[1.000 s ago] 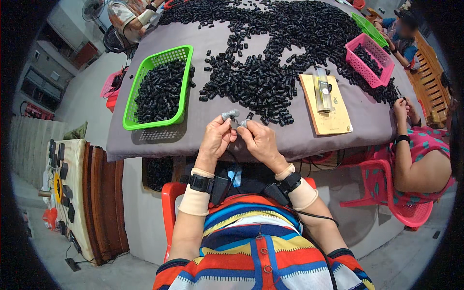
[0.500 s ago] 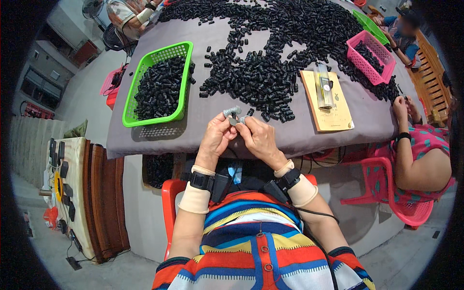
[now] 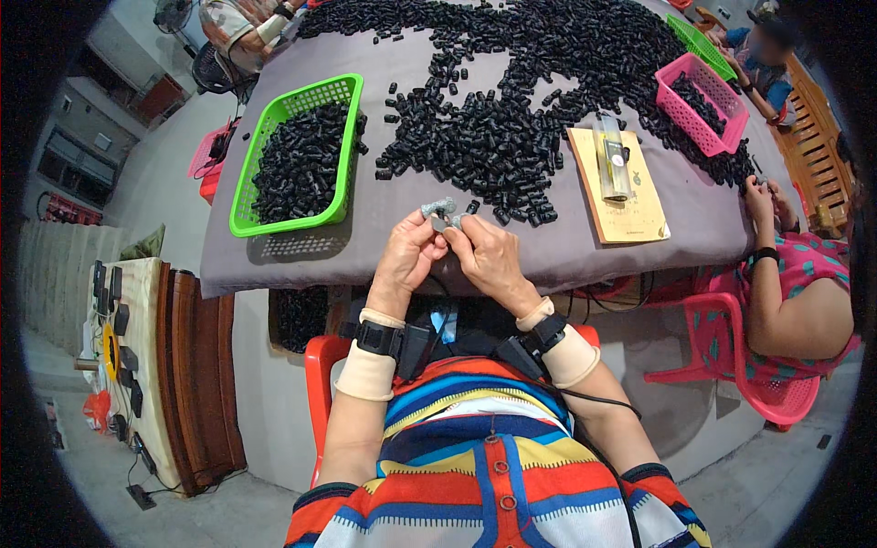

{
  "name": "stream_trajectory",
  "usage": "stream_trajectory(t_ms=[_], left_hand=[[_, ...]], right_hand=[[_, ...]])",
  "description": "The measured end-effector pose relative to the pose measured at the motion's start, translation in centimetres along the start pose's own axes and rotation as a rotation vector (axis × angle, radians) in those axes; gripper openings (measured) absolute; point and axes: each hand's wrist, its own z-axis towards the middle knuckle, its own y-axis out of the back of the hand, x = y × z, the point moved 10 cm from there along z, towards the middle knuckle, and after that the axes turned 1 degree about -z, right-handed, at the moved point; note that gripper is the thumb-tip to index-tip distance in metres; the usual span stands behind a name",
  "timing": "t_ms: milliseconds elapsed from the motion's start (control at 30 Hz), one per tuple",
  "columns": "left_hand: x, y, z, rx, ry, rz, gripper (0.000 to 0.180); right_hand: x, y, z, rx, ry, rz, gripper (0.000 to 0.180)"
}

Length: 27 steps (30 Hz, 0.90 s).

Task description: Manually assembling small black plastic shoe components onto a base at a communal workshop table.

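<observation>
Grey part (image 3: 438, 209) between both hands' fingers (image 3: 429, 228), nearer table edge than before.

Left hand (image 3: 408, 258) and right hand (image 3: 487, 258) pinching a small grey part (image 3: 438, 209) — green basket (image 3: 245, 187) nearby, black pieces (image 3: 498, 146) heaped on table (image 3: 384, 228).
</observation>
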Motion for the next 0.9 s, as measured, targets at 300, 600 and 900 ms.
stream_trajectory(t_ms=[300,600,900], left_hand=[[0.02,-0.09,0.06,-0.002,0.014,0.005,0.019],[0.04,-0.14,0.06,0.025,0.017,0.001,0.019],[0.13,0.17,0.15,0.022,0.013,0.02,0.02]], right_hand=[[0.08,-0.21,-0.06,-0.024,0.019,-0.032,0.02],[0.21,-0.38,0.0,-0.016,0.028,-0.067,0.022],[0.05,-0.59,-0.03,-0.025,0.025,-0.083,0.023]])
